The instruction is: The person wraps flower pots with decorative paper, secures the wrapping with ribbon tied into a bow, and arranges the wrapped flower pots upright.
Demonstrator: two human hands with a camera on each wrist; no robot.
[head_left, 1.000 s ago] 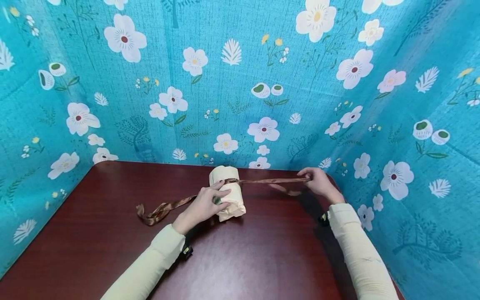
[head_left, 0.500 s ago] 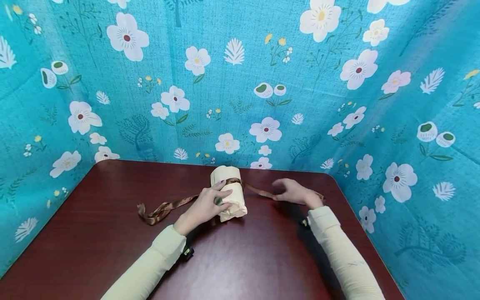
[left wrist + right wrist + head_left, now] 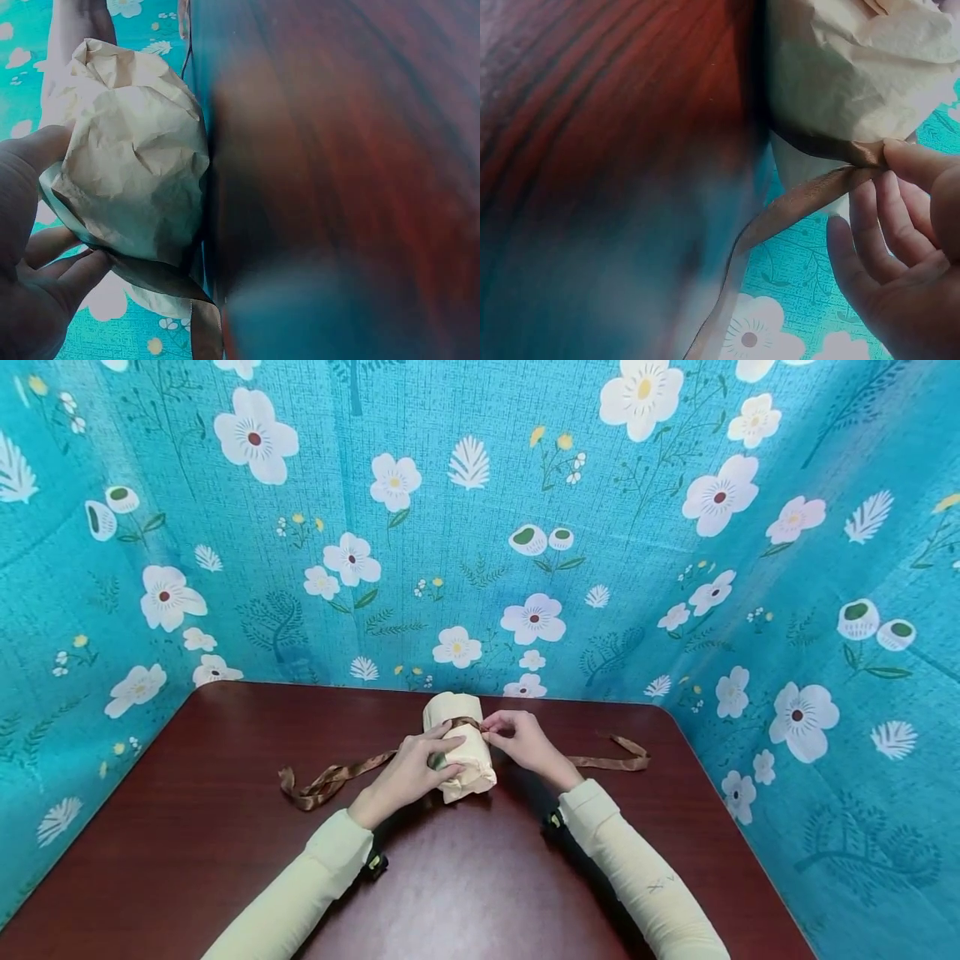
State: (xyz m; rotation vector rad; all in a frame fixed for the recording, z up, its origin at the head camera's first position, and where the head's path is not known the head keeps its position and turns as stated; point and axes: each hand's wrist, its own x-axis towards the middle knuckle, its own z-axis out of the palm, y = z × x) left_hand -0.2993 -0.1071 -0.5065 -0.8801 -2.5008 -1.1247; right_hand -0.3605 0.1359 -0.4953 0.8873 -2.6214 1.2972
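Observation:
A cylindrical parcel wrapped in cream paper (image 3: 468, 752) lies near the table's far edge, its crumpled, folded end towards me. Around its middle runs a brown satin ribbon (image 3: 802, 202). My left hand (image 3: 408, 768) holds the parcel from the left, thumb and fingers spread over it; in the left wrist view its fingertips (image 3: 94, 266) touch the ribbon. At the parcel's right side my right hand (image 3: 528, 745) pinches the ribbon between thumb and forefinger, close against the paper, while the other fingers curl loosely below. The parcel's underside is hidden.
One loose ribbon tail (image 3: 318, 789) lies bunched on the dark red table (image 3: 465, 893) to the left. The other tail (image 3: 618, 762) bends back on itself to the right. A blue floral curtain (image 3: 420, 568) hangs behind and along both sides.
My right hand has come in from the far right to the parcel, letting the stretched ribbon tail drop onto the table, and now pinches the ribbon beside the paper. My left hand has stayed put.

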